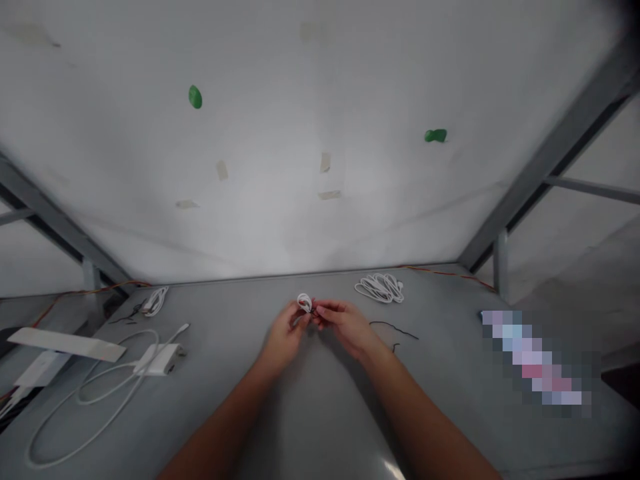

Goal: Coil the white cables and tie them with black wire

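Note:
Above the middle of the grey table, my left hand is closed around a small coiled white cable, whose loops stick up past the fingers. My right hand meets it from the right, thumb and fingers pinched at a thin dark tie beside the coil. How the tie runs around the cable is hidden by the fingers. Behind my right hand lies a larger loosely coiled white cable. Thin black ties rest on the table just right of my right wrist.
On the left are a white charger with a long looped cable, a bundled white cable, and a flat white strip. A pixelated object lies at right. A white wall and metal frame posts bound the table.

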{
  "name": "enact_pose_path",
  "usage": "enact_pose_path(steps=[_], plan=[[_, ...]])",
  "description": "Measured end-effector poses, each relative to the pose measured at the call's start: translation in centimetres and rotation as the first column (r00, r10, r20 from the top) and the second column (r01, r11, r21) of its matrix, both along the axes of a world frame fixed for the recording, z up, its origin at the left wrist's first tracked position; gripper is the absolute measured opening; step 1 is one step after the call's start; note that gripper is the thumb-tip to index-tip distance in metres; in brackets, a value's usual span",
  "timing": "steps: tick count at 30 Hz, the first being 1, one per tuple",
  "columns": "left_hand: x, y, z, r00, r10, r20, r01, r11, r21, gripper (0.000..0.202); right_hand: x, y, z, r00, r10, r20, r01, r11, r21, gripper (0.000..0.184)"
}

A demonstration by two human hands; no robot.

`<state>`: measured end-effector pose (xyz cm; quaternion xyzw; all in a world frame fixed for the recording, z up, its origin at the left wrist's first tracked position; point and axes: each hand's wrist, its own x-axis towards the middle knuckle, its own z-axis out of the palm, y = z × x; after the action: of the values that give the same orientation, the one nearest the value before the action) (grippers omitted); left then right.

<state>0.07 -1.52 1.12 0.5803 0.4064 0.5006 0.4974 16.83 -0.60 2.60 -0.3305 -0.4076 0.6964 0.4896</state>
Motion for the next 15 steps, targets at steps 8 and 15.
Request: enact_pose_path(steps=[8,15], plan=[[-0.1,-0.4,0.3,0.976,-0.03,0.217,0.065,0.986,-0.156,0.051,0.1,-0.6,1.2,0.947,-0.176,0.269,0.099,0.956,0.277,0.021],[0.0,-0.5,0.7,0.978,-0.026,0.207,0.079,0.964,-0.253,0.056,0.3,-0.4,1.0,0.871,-0.299,0.39,0.155,0.92,0.36,0.01]])
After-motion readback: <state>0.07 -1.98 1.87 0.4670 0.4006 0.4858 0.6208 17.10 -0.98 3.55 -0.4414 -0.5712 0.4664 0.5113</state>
